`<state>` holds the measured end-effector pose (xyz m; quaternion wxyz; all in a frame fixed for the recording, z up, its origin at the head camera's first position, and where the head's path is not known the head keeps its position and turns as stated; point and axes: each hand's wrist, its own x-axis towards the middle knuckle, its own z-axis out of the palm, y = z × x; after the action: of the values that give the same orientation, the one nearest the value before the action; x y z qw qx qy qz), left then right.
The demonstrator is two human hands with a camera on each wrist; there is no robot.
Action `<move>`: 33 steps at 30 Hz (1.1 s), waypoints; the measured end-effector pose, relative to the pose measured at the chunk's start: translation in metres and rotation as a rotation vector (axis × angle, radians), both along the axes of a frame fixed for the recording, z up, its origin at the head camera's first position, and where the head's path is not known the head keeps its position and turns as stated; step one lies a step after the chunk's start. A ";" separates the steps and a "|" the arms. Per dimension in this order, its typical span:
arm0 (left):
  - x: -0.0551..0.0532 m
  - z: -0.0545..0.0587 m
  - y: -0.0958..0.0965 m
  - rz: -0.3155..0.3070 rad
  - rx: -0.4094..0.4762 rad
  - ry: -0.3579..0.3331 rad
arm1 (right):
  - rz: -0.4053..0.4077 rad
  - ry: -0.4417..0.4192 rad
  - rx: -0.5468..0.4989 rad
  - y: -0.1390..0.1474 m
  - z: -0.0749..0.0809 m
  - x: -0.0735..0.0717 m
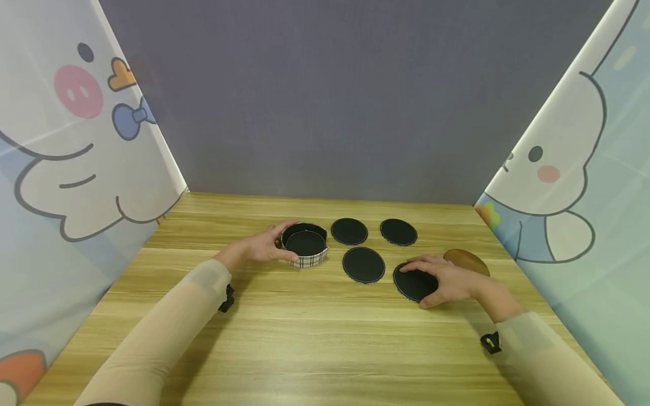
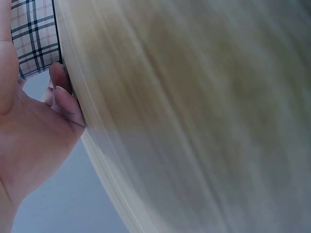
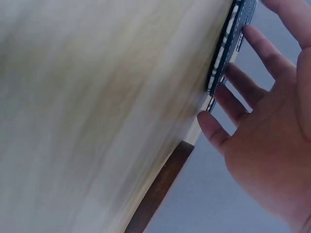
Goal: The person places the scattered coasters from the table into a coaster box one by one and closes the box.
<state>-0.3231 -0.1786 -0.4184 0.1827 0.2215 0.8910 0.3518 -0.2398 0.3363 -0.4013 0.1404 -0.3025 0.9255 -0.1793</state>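
My left hand [image 1: 263, 243] holds a round coaster holder [image 1: 312, 260] from its left side, thumb along the near wall and fingers toward the far side. The holder is plaid outside and black inside, with a gap in its right wall; its plaid wall [image 2: 35, 36] also shows in the left wrist view. Over the rightmost black round coaster [image 1: 412, 285] spreads my right hand [image 1: 452, 280], fingertips at its top and thumb by its near edge. In the right wrist view those fingers [image 3: 268, 53] look loosely extended beside the coaster's stitched rim [image 3: 224, 51].
Three more black coasters lie flat between the hands: one at back centre [image 1: 349, 231], one at back right [image 1: 398, 232], one nearer the front [image 1: 363, 264]. A brown wooden oval piece [image 1: 464, 260] lies behind my right wrist. A grey panel [image 1: 325, 113] closes the table's back.
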 end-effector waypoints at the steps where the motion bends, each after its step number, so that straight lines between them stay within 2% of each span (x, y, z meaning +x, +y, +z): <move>1: 0.000 0.000 0.000 0.001 -0.001 0.000 | -0.004 -0.011 0.003 0.000 0.001 0.001; 12: 0.002 0.001 0.000 0.002 0.000 -0.004 | -0.068 0.041 0.004 -0.002 -0.003 0.004; 19: 0.003 0.003 0.001 0.002 0.016 -0.018 | -0.122 0.142 -0.037 -0.002 -0.001 0.004; 25: 0.003 0.003 0.000 0.003 0.010 -0.018 | -0.142 0.201 -0.082 -0.008 0.001 -0.003; 33: 0.002 0.003 -0.001 0.000 0.012 -0.023 | -0.113 0.241 -0.149 -0.032 0.007 -0.014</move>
<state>-0.3209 -0.1792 -0.4157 0.1917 0.2184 0.8867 0.3596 -0.2540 0.3039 -0.3948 -0.0050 -0.2791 0.9353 -0.2176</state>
